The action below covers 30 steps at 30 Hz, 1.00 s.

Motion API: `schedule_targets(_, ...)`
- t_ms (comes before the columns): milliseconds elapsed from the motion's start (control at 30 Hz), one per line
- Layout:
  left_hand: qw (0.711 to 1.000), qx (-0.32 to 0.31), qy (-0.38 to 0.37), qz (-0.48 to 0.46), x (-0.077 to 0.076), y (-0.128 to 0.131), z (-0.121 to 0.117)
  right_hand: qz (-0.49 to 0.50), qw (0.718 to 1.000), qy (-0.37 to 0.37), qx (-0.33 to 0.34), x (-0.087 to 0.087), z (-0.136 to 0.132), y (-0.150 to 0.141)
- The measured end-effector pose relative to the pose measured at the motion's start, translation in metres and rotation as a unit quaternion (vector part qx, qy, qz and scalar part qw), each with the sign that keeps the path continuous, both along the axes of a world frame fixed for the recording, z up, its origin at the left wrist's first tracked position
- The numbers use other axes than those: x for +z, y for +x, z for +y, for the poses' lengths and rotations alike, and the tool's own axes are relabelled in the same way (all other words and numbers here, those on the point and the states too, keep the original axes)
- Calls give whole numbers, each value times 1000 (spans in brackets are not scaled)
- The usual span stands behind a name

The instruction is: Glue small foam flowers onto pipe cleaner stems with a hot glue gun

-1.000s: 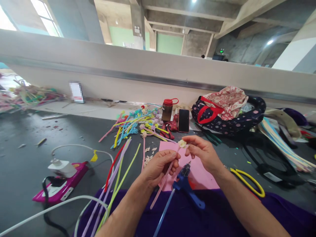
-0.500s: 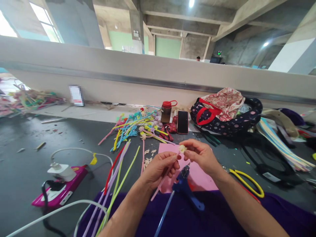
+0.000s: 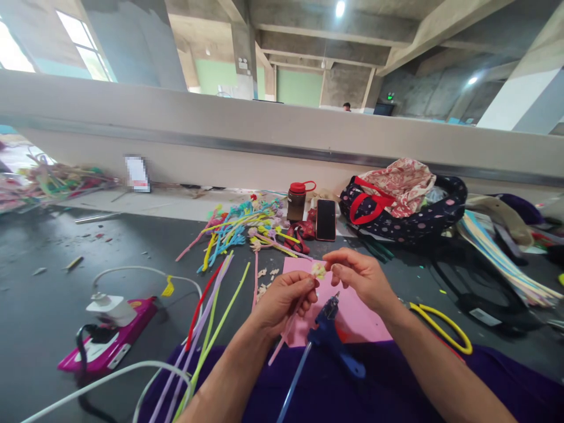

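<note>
My left hand (image 3: 282,299) is closed round a pink pipe-cleaner stem (image 3: 282,339) that slants down towards my lap. At the stem's top sits a small cream flower head (image 3: 318,269). My right hand (image 3: 359,279) pinches that flower head from the right with thumb and fingers. Both hands hover over a pink sheet (image 3: 352,314) on the dark table. A blue glue gun (image 3: 329,335) lies on the sheet just below my hands, with a clear blue glue stick (image 3: 291,382) sticking out of its back.
Long loose pipe cleaners (image 3: 207,320) lie left of my hands, a pile of finished coloured flowers (image 3: 242,226) behind. A pink power strip (image 3: 106,338) with a white charger is at left. Yellow-handled scissors (image 3: 440,326), a phone (image 3: 326,219), a red-capped bottle (image 3: 296,200) and a dotted bag (image 3: 405,205) lie beyond.
My hands have stayed together on the stem and flower head, with small finger shifts. The view has tilted slightly, so everything sits a little lower in the frame.
</note>
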<state>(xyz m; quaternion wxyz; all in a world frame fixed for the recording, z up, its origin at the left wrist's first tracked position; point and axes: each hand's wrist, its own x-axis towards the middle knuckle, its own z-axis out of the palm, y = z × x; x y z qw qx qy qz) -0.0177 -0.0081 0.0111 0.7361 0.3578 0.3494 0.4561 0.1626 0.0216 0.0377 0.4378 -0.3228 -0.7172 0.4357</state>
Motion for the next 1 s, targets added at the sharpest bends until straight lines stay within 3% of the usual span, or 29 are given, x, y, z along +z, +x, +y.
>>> schedule_targets(300, 1000, -16, 15, 20, 2, -1, -2, -86, 990, 93, 58, 12, -6, 2)
schedule_targets(1000, 999, -31, 29, 23, 1, 3, -2, -75, 989, 120, 40, 5, -5, -5)
